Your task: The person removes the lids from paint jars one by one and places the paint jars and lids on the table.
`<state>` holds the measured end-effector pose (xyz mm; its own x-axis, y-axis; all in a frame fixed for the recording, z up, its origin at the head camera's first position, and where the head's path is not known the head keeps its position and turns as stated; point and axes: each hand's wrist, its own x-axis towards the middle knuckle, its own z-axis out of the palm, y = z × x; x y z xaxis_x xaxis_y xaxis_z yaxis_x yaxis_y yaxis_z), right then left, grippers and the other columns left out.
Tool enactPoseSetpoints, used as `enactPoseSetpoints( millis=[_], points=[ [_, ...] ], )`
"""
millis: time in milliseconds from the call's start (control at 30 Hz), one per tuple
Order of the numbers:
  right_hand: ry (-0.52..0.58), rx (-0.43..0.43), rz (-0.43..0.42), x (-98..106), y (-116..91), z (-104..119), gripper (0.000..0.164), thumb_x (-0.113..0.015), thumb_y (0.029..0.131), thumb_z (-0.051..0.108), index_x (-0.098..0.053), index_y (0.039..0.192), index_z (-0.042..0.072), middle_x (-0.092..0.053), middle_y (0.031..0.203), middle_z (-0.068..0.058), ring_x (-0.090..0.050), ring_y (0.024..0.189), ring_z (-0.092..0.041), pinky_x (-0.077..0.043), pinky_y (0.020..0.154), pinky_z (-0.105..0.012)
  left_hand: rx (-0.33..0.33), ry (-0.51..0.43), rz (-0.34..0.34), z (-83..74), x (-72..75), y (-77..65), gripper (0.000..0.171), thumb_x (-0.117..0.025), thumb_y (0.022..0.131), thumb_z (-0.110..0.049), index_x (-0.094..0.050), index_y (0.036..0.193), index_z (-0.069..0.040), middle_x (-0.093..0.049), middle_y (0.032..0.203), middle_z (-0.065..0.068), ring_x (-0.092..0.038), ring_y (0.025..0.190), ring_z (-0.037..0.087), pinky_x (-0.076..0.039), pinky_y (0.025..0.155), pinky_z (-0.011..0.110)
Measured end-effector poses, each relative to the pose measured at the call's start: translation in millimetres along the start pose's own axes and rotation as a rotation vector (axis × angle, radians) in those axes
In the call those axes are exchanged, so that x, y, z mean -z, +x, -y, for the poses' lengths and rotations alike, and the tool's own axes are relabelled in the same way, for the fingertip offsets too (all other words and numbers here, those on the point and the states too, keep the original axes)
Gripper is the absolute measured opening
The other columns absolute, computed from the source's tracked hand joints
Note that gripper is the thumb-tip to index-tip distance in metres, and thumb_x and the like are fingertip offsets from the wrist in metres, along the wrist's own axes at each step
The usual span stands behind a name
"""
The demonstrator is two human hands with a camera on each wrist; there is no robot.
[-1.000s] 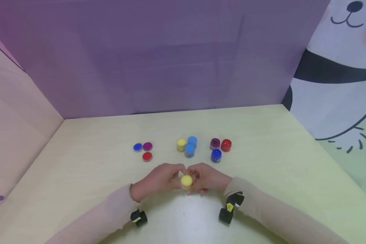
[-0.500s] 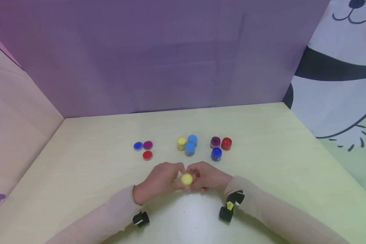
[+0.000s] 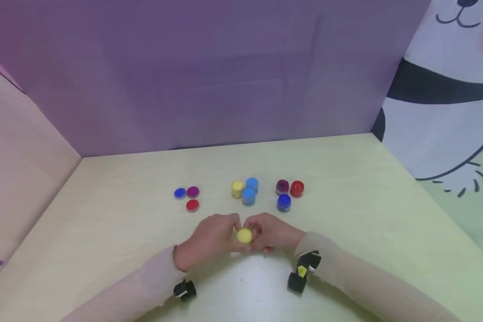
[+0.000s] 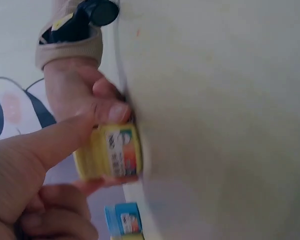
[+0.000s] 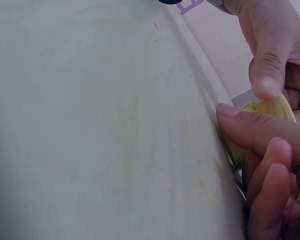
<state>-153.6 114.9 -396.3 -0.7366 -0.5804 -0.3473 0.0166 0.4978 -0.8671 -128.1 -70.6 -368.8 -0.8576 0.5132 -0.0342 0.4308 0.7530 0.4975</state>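
Observation:
Both hands meet at the front middle of the table around a small yellow paint jar (image 3: 244,236). My left hand (image 3: 211,238) pinches it from the left at the lid, with the index finger on the far side and the thumb on the near side. From the right, my right hand (image 3: 277,233) grips its body with curled fingers. In the left wrist view the yellow jar (image 4: 110,150) lies sideways in the picture, its printed label facing the camera. Fingers hide much of the jar (image 5: 237,152) in the right wrist view.
Behind the hands stand another yellow jar (image 3: 237,189) and two light blue jars (image 3: 248,197). To their right are purple (image 3: 282,187), red (image 3: 297,188) and dark blue (image 3: 283,203) jars. Blue (image 3: 180,193), purple (image 3: 192,192) and red (image 3: 192,205) lids lie at the left.
My left hand and wrist have shifted slightly right around the yellow paint jar. My right hand stays nearly still, and both keep their hold. The jars and lids behind have not moved.

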Motion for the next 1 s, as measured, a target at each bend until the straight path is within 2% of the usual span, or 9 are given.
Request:
enactPoseSetpoints(
  millis=[67, 267, 367, 467, 567, 833, 933, 1000],
  points=[
    [-0.011, -0.002, 0.004, 0, 1, 0, 0.024, -0.079, 0.074, 0.009, -0.063, 0.093, 0.013, -0.062, 0.077, 0.000, -0.046, 0.047, -0.013, -0.040, 0.048, -0.021, -0.039, -0.035, 0.046, 6.4, 4.3, 1.5, 0.035, -0.082, 0.071, -0.034, -0.062, 0.093, -0.014, -0.048, 0.061, -0.007, -0.043, 0.056, 0.007, -0.037, 0.052, 0.020],
    [-0.022, -0.018, 0.006, 1, 4, -1, 0.037, -0.081, 0.071, 0.011, -0.065, 0.103, 0.017, -0.064, 0.083, 0.000, -0.048, 0.048, -0.013, -0.041, 0.048, -0.020, -0.233, -0.202, 0.211, 30.5, 14.9, 14.5, 0.038, -0.079, 0.076, -0.018, -0.066, 0.112, -0.021, -0.041, 0.061, -0.007, -0.042, 0.060, 0.007, -0.035, 0.058, 0.020],
    [-0.024, -0.021, 0.016, 0, 4, 0, 0.041, -0.081, 0.070, 0.011, -0.065, 0.107, 0.017, -0.065, 0.088, 0.001, -0.048, 0.048, -0.012, -0.042, 0.048, -0.020, -0.287, -0.269, 0.290, 37.8, 17.1, 21.1, 0.039, -0.077, 0.078, -0.015, -0.067, 0.115, -0.021, -0.040, 0.061, -0.008, -0.042, 0.060, 0.007, -0.035, 0.060, 0.020],
    [-0.024, -0.024, 0.026, 0, 4, 0, 0.042, -0.081, 0.070, 0.011, -0.065, 0.108, 0.018, -0.066, 0.092, 0.003, -0.048, 0.048, -0.011, -0.042, 0.048, -0.020, -0.317, -0.310, 0.331, 40.8, 17.8, 25.8, 0.038, -0.078, 0.077, -0.015, -0.069, 0.114, -0.020, -0.041, 0.060, -0.008, -0.042, 0.059, 0.006, -0.035, 0.059, 0.019],
    [-0.021, -0.027, 0.029, -1, 4, -1, 0.041, -0.081, 0.070, 0.012, -0.065, 0.108, 0.019, -0.066, 0.090, 0.002, -0.048, 0.047, -0.011, -0.042, 0.047, -0.019, -0.328, -0.310, 0.333, 40.8, 18.2, 28.2, 0.038, -0.080, 0.074, -0.016, -0.071, 0.111, -0.019, -0.040, 0.057, -0.009, -0.040, 0.055, 0.005, -0.033, 0.057, 0.019],
    [-0.002, 0.005, 0.028, 1, 2, -1, 0.032, -0.081, 0.070, 0.011, -0.064, 0.098, 0.015, -0.063, 0.079, 0.000, -0.047, 0.046, -0.011, -0.041, 0.046, -0.019, -0.265, -0.286, 0.265, 34.5, 14.2, 26.7, 0.029, -0.082, 0.071, -0.016, -0.072, 0.098, -0.021, -0.041, 0.056, -0.008, -0.038, 0.053, 0.005, -0.031, 0.053, 0.019],
    [0.000, 0.012, 0.026, 2, 2, -1, 0.031, -0.081, 0.071, 0.010, -0.064, 0.096, 0.013, -0.060, 0.075, 0.000, -0.046, 0.046, -0.011, -0.040, 0.045, -0.019, -0.244, -0.263, 0.230, 31.1, 9.9, 24.6, 0.022, -0.082, 0.072, -0.017, -0.066, 0.087, -0.019, -0.041, 0.058, -0.009, -0.039, 0.055, 0.005, -0.031, 0.053, 0.019],
    [0.013, 0.008, 0.024, 3, 1, -2, 0.030, -0.080, 0.072, 0.009, -0.064, 0.097, 0.013, -0.060, 0.077, -0.001, -0.046, 0.046, -0.011, -0.040, 0.045, -0.019, -0.237, -0.238, 0.207, 28.2, 7.2, 23.6, 0.023, -0.081, 0.073, -0.019, -0.060, 0.082, -0.018, -0.041, 0.059, -0.009, -0.040, 0.057, 0.004, -0.032, 0.054, 0.018]
  ],
)
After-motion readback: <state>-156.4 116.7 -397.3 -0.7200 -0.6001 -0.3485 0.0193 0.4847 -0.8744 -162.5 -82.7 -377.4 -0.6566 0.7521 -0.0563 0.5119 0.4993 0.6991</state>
